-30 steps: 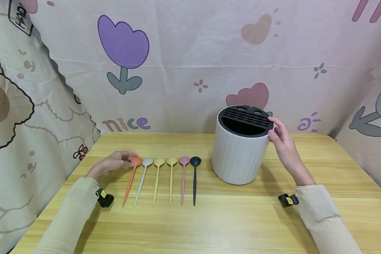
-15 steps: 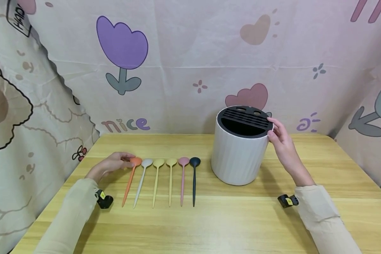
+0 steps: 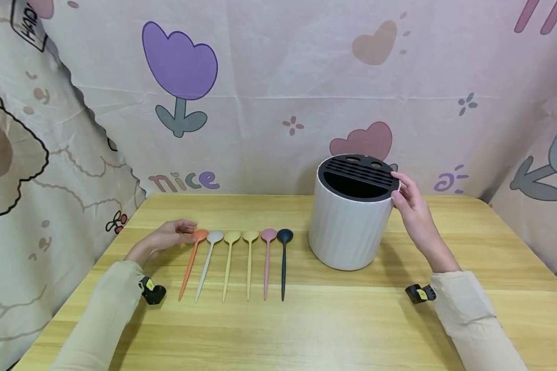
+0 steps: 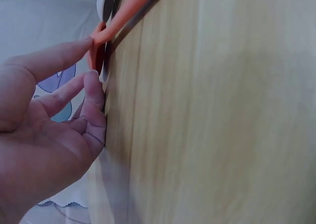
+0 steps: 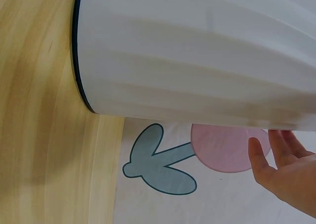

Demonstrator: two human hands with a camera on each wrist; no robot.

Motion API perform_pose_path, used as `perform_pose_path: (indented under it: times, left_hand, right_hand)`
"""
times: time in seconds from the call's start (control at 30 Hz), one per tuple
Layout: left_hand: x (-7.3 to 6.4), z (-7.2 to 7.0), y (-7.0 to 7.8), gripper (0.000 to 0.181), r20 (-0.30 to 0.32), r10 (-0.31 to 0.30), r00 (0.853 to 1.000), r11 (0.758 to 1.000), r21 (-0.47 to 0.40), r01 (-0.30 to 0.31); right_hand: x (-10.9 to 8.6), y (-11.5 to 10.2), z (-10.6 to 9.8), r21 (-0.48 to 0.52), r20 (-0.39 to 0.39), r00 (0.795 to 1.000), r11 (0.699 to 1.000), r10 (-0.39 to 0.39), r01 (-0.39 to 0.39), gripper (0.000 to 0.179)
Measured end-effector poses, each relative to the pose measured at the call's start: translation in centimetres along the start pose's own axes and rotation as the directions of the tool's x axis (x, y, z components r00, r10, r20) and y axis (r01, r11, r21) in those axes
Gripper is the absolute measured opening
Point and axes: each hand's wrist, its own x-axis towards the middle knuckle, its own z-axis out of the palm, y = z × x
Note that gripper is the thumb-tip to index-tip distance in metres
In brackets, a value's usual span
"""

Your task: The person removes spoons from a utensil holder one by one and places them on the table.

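Observation:
Several spoons lie in a row on the table, bowls at the far end. The leftmost is an orange spoon (image 3: 192, 260); my left hand (image 3: 168, 237) is beside its bowl. In the left wrist view, the thumb tip meets the orange spoon (image 4: 129, 9) near its neck, and the index fingertip is close to the bowl's end. To the right stands a white ribbed utensil holder (image 3: 347, 234) with a black slotted top (image 3: 362, 175). My right hand (image 3: 413, 211) rests its fingertips against the holder's right rim, fingers spread, as the right wrist view also shows against its white wall (image 5: 197, 61).
Beside the orange spoon are a white spoon (image 3: 209, 263), two yellow spoons, a pink spoon (image 3: 267, 263) and a dark spoon (image 3: 284, 263). The wooden table (image 3: 306, 330) ends at a printed cloth backdrop (image 3: 269, 62). Wrist cameras sit on both sleeves.
My left fingertips have drawn back very slightly to the left from the orange spoon's bowl. The right hand and the utensil holder stay in place.

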Motion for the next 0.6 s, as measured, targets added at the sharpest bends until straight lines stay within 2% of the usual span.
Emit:
perform_pose_path:
  times: [0.23, 0.43, 0.53, 0.6]
  left_hand:
    - [-0.6, -0.5, 0.0, 0.056, 0.010, -0.002, 1.000, 1.000, -0.006, 0.002]
    - [-1.7, -0.3, 1.6, 0.072, -0.034, -0.111, 0.993, 0.993, 0.028, 0.111]
    - [-2.4, 0.1, 2.8, 0.077, -0.084, -0.115, 0.990, 0.987, 0.104, 0.124]
    - [-2.9, 0.3, 3.7, 0.076, -0.122, -0.076, 0.990, 0.977, 0.188, 0.098]
  right_hand:
    - [0.1, 0.0, 0.5, 0.018, -0.009, 1.000, 1.000, -0.014, 0.014, 0.048]
    - [-0.1, 0.3, 0.5, -0.019, 0.010, 0.999, 0.999, -0.031, 0.031, 0.057]
    - [-0.2, 0.6, 0.5, -0.004, 0.039, 0.998, 0.999, -0.052, 0.053, 0.061]
    - [-0.3, 0.6, 0.3, -0.012, 0.051, 0.997, 0.999, -0.050, 0.051, 0.062]
